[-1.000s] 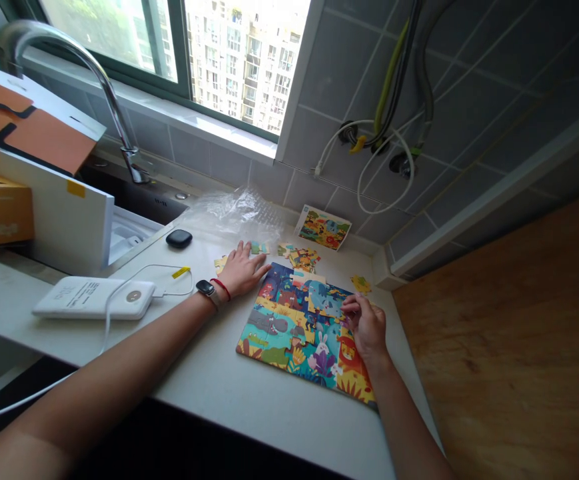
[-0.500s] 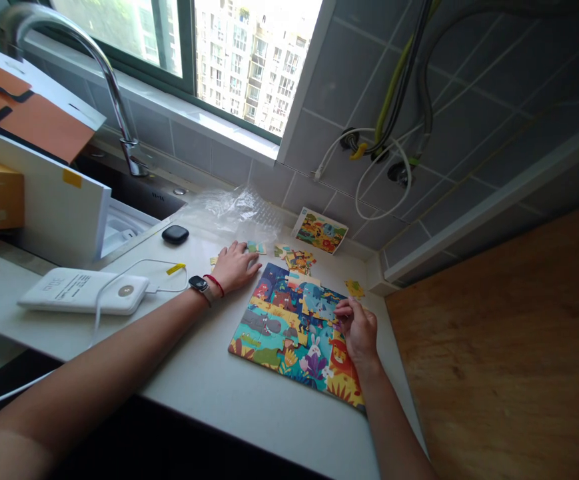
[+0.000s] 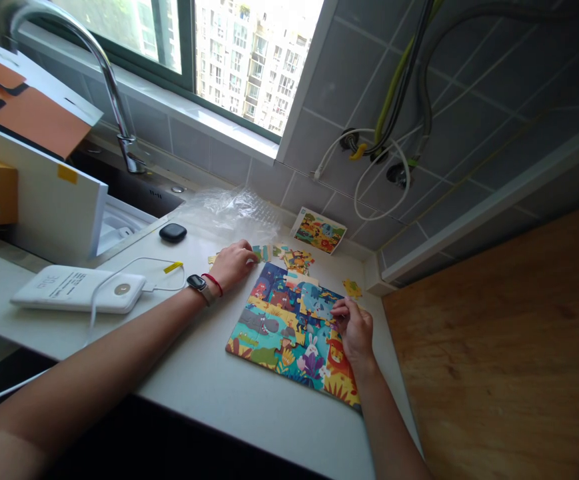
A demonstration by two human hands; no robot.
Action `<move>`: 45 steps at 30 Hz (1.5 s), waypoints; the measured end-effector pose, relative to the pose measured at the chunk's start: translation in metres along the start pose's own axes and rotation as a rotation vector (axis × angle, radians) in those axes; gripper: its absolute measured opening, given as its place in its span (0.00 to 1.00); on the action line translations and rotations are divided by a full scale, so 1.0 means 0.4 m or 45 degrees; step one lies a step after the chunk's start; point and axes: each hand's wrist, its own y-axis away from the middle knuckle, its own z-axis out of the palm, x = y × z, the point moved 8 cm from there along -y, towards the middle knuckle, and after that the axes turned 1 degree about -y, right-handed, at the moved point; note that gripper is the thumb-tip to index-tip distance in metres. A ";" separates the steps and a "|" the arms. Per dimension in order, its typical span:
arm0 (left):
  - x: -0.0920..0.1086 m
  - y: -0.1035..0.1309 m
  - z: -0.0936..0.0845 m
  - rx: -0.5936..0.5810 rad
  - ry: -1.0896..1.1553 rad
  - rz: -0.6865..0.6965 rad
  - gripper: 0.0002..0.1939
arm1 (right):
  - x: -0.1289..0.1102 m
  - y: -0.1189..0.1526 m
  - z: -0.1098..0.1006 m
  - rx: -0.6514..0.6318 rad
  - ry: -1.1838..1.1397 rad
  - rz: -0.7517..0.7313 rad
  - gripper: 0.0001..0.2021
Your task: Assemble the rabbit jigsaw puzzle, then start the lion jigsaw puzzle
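A colourful animal jigsaw puzzle (image 3: pixel 269 323) lies on the white counter, with an elephant, a hippo, a rabbit and a lion on it. Beyond its far left corner, my left hand (image 3: pixel 233 261) has its fingers drawn together at the edge of a light green puzzle piece (image 3: pixel 263 253). My right hand (image 3: pixel 355 328) rests over the right side of the puzzle, fingers curled and thumb close to them; whether a piece is between them is hidden. Loose puzzle pieces (image 3: pixel 298 260) lie behind the puzzle, and a yellow piece (image 3: pixel 352 288) is beyond my right hand.
A picture card (image 3: pixel 319 231) leans on the tiled wall beside crumpled clear plastic (image 3: pixel 234 212). On the left are a black case (image 3: pixel 172 233), a white power bank (image 3: pixel 76 289) with its cable, and boxes (image 3: pixel 54 200) at the sink. A wooden panel (image 3: pixel 499 333) stands at right.
My left hand's fingers, spread before, have drawn together at the light green piece, which has shifted slightly right. My right hand stays at about the same spot on the puzzle.
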 end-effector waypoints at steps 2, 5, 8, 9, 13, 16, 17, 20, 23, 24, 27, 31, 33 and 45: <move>-0.004 -0.003 -0.002 0.022 0.035 -0.008 0.12 | 0.003 0.001 -0.001 0.004 0.017 0.017 0.24; -0.003 -0.002 -0.012 0.047 0.061 -0.047 0.11 | 0.005 0.002 -0.001 -0.001 0.048 0.023 0.25; 0.004 0.003 -0.035 0.091 0.074 -0.100 0.09 | 0.008 0.002 -0.003 0.006 0.059 0.040 0.26; 0.006 0.005 -0.043 0.113 0.084 -0.114 0.08 | 0.009 0.002 -0.004 0.010 0.057 0.047 0.26; 0.013 0.010 -0.070 0.215 0.201 -0.120 0.06 | 0.003 0.004 0.000 0.006 0.032 0.029 0.25; 0.019 0.010 -0.080 0.299 0.337 -0.068 0.07 | 0.002 0.004 0.003 0.003 0.018 0.016 0.24; 0.023 0.009 -0.082 0.322 0.395 -0.037 0.08 | 0.003 0.004 0.003 0.000 0.018 0.012 0.24; 0.037 0.008 -0.085 0.358 0.590 0.046 0.10 | 0.003 0.002 0.005 -0.020 0.018 -0.029 0.24; 0.052 0.010 -0.087 0.357 0.699 0.087 0.11 | 0.000 0.000 0.010 -0.061 0.027 -0.068 0.25; 0.060 0.011 -0.087 0.348 0.718 0.107 0.10 | -0.001 0.000 0.012 -0.071 0.035 -0.077 0.25; 0.089 0.019 -0.084 0.301 0.768 0.189 0.08 | -0.006 0.003 0.016 -0.075 0.068 -0.094 0.26; 0.140 0.037 -0.069 0.174 0.834 0.332 0.06 | -0.008 0.011 0.025 -0.091 0.107 -0.074 0.26; 0.164 0.047 -0.064 0.120 0.863 0.397 0.04 | -0.009 0.016 0.032 -0.125 0.111 -0.065 0.26; 0.205 0.064 -0.048 0.035 0.901 0.482 0.07 | -0.040 0.098 0.134 -0.757 0.220 -0.086 0.18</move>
